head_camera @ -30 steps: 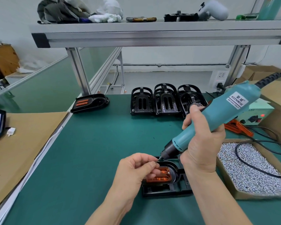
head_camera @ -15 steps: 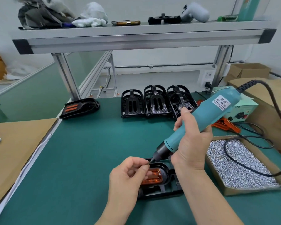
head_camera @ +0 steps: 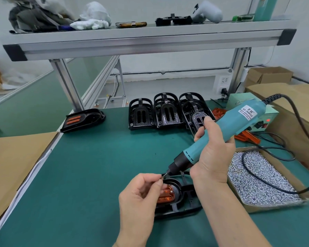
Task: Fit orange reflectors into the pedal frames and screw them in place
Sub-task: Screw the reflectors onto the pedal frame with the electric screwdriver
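A worker's left hand [head_camera: 141, 191] pinches a screw [head_camera: 162, 177] to the tilted driver's [head_camera: 221, 132] bit, the right hand [head_camera: 212, 157] clamped round its barrel, just above the orange reflector [head_camera: 166, 194] seated in a pedal frame [head_camera: 182, 207] on the desk [head_camera: 96, 166], with the screw box [head_camera: 257, 175] close by, apparently for easy reach.

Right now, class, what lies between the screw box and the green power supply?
Head view: a pile of loose orange reflectors and loops of black cable.

bare left forearm [head_camera: 132, 227], bare right forearm [head_camera: 228, 211], left grip [head_camera: 141, 191] ungloved, right grip [head_camera: 213, 154] ungloved, uncovered as far as they show
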Motion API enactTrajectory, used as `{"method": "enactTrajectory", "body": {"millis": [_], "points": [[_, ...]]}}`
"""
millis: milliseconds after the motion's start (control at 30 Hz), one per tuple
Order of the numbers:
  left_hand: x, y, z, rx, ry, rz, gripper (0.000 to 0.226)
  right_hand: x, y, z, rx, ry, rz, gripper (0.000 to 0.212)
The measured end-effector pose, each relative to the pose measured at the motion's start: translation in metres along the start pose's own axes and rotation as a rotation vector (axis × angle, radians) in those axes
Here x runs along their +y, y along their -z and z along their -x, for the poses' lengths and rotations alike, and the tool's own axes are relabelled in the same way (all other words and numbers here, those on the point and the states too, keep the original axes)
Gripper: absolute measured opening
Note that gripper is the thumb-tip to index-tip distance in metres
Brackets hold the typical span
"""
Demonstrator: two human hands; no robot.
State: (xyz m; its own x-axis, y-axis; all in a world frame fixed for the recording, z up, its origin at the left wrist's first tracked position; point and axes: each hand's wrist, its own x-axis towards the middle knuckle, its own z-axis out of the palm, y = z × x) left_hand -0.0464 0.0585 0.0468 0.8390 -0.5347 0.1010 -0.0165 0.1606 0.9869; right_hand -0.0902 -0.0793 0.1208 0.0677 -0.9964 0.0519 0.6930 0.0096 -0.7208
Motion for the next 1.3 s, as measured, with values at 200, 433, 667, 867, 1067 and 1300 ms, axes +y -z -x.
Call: {"method": "enactTrajectory", "body": {"millis": [200,433,667,867,1067,1300], "points": [[0.001,-0.003,-0.001,0.013,0.088,0.187,0.024,0.002,0.002,-0.001,0.026,-0.030,-0.023,0.021],[-0.009,0.004,-0.002,0.006,0.017,0.096,0.028,0.011,-0.003,0.002,0.009,-0.019,0.019,0.022],[-0.014,0.032,-0.011,-0.155,-0.161,-0.258,0.072,0.021,-0.007,0.004,-0.035,-0.025,0.049,0.022],[-0.018,0.061,-0.018,-0.216,-0.081,-0.405,0.079,0.030,-0.010,0.007,-0.129,0.020,0.111,0.019],[-0.024,0.067,-0.024,-0.550,-0.010,-0.781,0.134,0.047,-0.008,0.023,-0.281,0.045,0.220,0.020],[-0.032,0.063,-0.026,-0.510,-0.103,-0.845,0.144,0.056,-0.006,0.036,-0.394,0.145,0.354,0.021]]}}
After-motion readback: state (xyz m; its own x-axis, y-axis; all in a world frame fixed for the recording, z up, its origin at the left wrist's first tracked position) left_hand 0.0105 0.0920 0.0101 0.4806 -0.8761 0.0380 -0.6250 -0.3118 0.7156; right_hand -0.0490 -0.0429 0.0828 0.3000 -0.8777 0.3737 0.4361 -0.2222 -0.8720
